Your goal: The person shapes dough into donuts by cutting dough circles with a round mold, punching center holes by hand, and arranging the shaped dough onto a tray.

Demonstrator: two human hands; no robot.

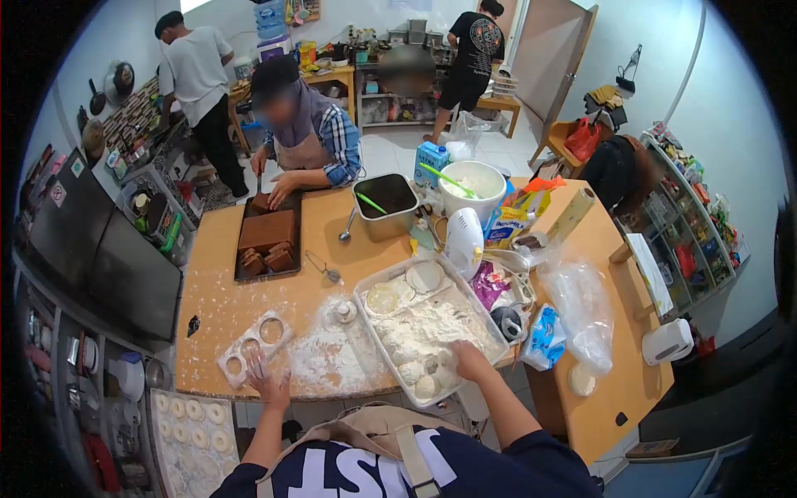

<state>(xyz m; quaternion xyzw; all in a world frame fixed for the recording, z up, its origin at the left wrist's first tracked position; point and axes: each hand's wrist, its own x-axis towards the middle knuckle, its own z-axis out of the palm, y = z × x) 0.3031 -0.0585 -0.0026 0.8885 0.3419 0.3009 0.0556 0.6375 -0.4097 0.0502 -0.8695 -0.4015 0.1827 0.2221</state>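
My left hand (pixel 268 382) has its fingers spread at the edge of a flat strip of dough (pixel 253 336) with round holes cut through it. Flour (pixel 324 365) dusts the table around the strip. My right hand (pixel 471 361) reaches into a white plastic bin (pixel 362 309) of flour (pixel 444 317); its fingertips are hidden by the flour, so I cannot make out whether they hold anything. Pale round dough pieces (pixel 427 387) lie near that hand. Round discs (pixel 425 276) sit at the bin's far end. A small floury cutter (pixel 343 312) stands between the strip and the bin.
A tray of ring-shaped dough (pixel 193 408) is at lower left. Across the table, a co-worker (pixel 303 137) cuts brown cake (pixel 267 231). A metal pan (pixel 386 220), white bucket (pixel 473 195), hand mixer (pixel 463 242) and blue packet (pixel 544 338) crowd the far and right sides.
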